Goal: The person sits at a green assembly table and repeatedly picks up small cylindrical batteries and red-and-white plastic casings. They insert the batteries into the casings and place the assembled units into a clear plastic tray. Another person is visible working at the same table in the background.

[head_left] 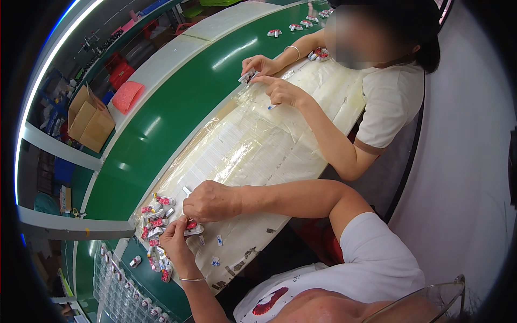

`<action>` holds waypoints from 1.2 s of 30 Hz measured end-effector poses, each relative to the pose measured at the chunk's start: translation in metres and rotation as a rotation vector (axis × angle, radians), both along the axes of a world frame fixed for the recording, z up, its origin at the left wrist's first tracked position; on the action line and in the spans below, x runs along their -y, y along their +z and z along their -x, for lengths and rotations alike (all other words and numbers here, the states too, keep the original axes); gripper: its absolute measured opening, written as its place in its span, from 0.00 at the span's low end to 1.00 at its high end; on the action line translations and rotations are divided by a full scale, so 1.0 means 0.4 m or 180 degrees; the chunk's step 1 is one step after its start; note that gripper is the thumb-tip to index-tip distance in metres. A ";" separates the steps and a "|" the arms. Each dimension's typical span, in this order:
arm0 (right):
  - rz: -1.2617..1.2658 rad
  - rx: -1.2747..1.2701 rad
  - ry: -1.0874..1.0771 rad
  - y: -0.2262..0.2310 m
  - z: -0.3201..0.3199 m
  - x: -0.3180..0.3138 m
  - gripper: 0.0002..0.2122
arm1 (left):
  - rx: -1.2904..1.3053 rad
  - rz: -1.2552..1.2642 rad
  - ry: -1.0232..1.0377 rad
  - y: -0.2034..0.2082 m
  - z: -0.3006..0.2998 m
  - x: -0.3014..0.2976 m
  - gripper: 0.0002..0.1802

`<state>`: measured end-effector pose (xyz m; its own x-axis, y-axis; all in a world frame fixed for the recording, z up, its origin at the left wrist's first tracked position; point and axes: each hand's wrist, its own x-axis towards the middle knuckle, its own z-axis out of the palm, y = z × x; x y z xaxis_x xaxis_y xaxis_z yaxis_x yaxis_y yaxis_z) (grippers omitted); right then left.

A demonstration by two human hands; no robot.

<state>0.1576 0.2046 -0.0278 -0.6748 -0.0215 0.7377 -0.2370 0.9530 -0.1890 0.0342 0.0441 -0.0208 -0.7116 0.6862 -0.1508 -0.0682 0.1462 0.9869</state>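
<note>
My left fingers (175,232) are drawn together at a small red-and-white piece (191,228) over the table (269,210); how firmly they grip it, I can't tell. My right fingers (195,209) are curled just beside them, their tips hidden. I seem to be at close two-handed work on this one piece; the next move calls for a steady left hold. A pile of similar pieces (156,222) lies just beyond my left fingers, small blue-and-white slips (219,240) nearer me.
</note>
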 end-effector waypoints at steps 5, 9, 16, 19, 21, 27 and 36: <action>-0.0025 -0.0189 -0.0104 -0.008 0.011 0.007 0.06 | 0.0014 -0.0136 0.0005 -0.002 -0.002 -0.005 0.09; -0.0072 -0.0252 -0.0140 -0.011 0.012 0.009 0.07 | 0.0077 -0.0194 0.0032 -0.007 -0.003 -0.008 0.09; 0.0377 -0.0310 -0.0023 -0.010 0.016 -0.003 0.06 | 0.0045 -0.0219 -0.0022 0.000 -0.010 -0.009 0.10; 0.1211 -0.0070 0.0057 0.001 0.011 -0.011 0.04 | 0.0127 -0.0282 -0.0050 -0.002 -0.008 -0.009 0.10; 0.2068 0.0237 0.0263 0.015 0.008 -0.013 0.03 | 0.0138 -0.0243 0.0082 -0.005 -0.003 -0.003 0.10; 0.4287 0.0774 0.1388 0.012 0.002 -0.046 0.05 | 0.0074 -0.0074 -0.0433 0.036 -0.038 0.015 0.12; 0.4619 0.1328 0.1113 -0.002 0.006 -0.093 0.03 | -0.1435 0.0325 -0.0730 -0.002 -0.067 0.080 0.16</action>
